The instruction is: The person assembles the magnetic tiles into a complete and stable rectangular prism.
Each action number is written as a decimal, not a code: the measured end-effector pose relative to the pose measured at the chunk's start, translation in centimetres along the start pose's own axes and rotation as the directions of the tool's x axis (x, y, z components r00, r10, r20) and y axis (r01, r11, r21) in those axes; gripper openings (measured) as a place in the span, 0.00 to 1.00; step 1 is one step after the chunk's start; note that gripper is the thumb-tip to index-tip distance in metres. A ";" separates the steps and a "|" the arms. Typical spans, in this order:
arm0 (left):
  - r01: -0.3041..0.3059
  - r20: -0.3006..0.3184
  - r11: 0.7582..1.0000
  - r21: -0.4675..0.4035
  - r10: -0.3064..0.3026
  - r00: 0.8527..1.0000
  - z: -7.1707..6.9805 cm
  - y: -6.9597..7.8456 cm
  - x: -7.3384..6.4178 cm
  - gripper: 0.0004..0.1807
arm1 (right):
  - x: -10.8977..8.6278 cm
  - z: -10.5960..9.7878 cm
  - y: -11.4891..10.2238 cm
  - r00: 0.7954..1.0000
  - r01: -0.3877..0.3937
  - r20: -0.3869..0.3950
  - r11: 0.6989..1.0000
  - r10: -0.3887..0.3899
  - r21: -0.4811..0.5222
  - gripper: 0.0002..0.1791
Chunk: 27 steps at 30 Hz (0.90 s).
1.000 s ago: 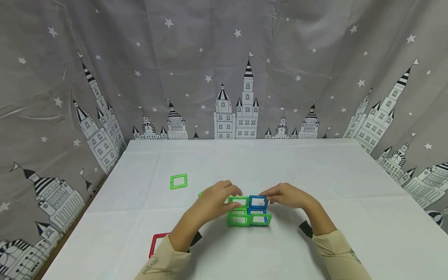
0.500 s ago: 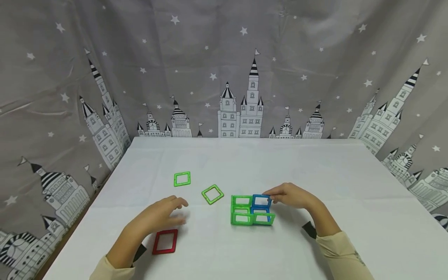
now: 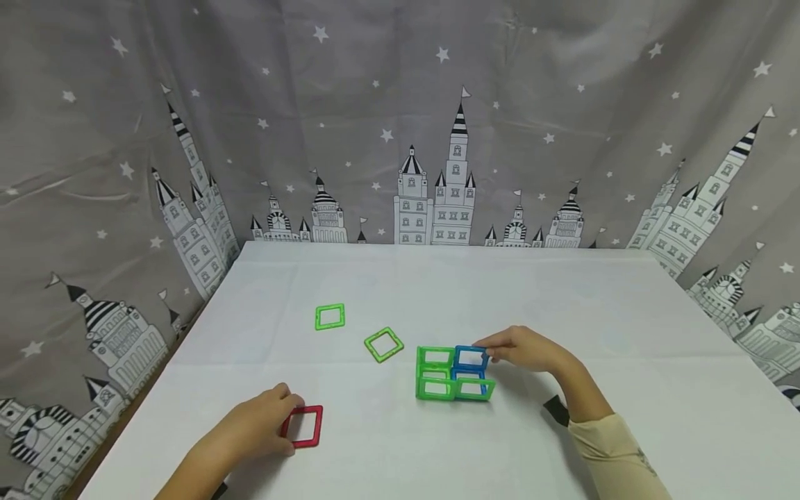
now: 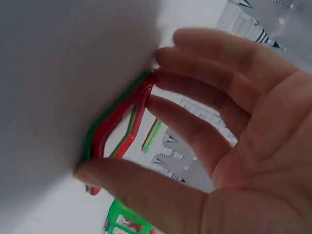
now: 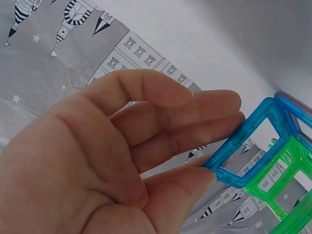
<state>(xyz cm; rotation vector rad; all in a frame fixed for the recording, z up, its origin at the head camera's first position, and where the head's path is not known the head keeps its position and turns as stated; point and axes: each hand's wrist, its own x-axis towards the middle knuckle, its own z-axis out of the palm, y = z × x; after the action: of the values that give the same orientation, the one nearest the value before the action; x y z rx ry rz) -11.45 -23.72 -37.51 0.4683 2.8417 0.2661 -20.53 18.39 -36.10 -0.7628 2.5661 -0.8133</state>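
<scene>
Done: joined green-and-blue structure on bench, back and front sides standing; top looks open. Your right hand pinches blue frame at its back right, likely for support. Left: your left hand, well apart, pinches red frame at bench surface, not yet joined; green edge shows beneath. Far green frame and near green frame lie loose, left of structure.

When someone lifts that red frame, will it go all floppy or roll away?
The red frame will probably stay stiff, because its bars look like straight, shiny plastic. It's likely light, since its middle is open. It probably won't roll, as it has straight sides and corners.
</scene>
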 end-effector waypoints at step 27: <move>-0.423 -0.315 0.901 0.098 0.431 0.845 -2.6 9.2 7.2 0.28 | 0.0 0.0 0.4 1.000 -0.005 -0.008 1.000 0.005 0.022 0.17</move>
<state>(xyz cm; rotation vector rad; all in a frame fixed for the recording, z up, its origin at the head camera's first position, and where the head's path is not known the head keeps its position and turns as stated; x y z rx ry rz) -16.04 -13.09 -34.55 1.1725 3.0255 0.4259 -20.65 18.64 -36.35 -0.7482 2.5612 -0.8435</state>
